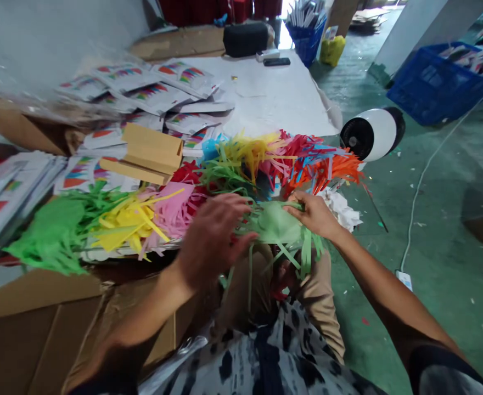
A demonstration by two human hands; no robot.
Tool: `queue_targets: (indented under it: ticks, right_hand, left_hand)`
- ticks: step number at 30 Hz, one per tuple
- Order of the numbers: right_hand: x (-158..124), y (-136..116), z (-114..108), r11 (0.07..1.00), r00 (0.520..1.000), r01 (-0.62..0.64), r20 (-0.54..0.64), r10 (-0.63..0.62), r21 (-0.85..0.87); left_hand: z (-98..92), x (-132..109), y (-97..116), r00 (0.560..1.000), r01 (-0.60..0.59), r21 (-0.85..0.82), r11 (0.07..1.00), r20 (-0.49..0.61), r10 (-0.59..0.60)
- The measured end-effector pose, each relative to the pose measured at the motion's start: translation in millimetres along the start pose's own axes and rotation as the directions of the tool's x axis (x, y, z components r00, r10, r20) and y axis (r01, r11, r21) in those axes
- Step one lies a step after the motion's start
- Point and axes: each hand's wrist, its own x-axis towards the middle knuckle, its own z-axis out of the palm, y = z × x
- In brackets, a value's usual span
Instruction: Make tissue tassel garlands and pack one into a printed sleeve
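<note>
My right hand (313, 214) grips one end of a green bundle of fringed paper strips (276, 225) over my lap. My left hand (212, 238) hovers at the bundle's other end, fingers spread and blurred, touching the strips. Right behind them lie piles of fringed paper in many colours: green (56, 236), yellow (128, 219), pink (175, 211), and a mixed red, orange and yellow heap (291, 156).
Printed packets with colour swatches (142, 90) cover the table's left and back. A folded cardboard piece (146, 153) lies on them. A white fan (371, 134) stands at the table's right edge. Blue crates (434, 82) sit on the green floor; a cardboard box (39, 323) is at my left.
</note>
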Motion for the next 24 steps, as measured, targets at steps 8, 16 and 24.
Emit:
queue_targets:
  ticks: [8,16,24]
  right_hand:
    - [-2,0,-3,0.985,0.999,-0.004,0.05,0.013,-0.175]
    - [2,9,-9,0.986,0.997,-0.015,0.068,0.027,-0.164]
    - [8,1,-13,0.954,0.996,-0.02,0.079,0.046,-0.299]
  left_hand:
    - [91.7,6,17,0.874,-0.336,-0.138,0.932,0.324,0.363]
    - [11.9,-14,-28,0.947,0.017,0.262,0.965,0.306,-0.1]
    - [79.8,-9,29,0.963,-0.235,0.008,0.972,0.139,0.231]
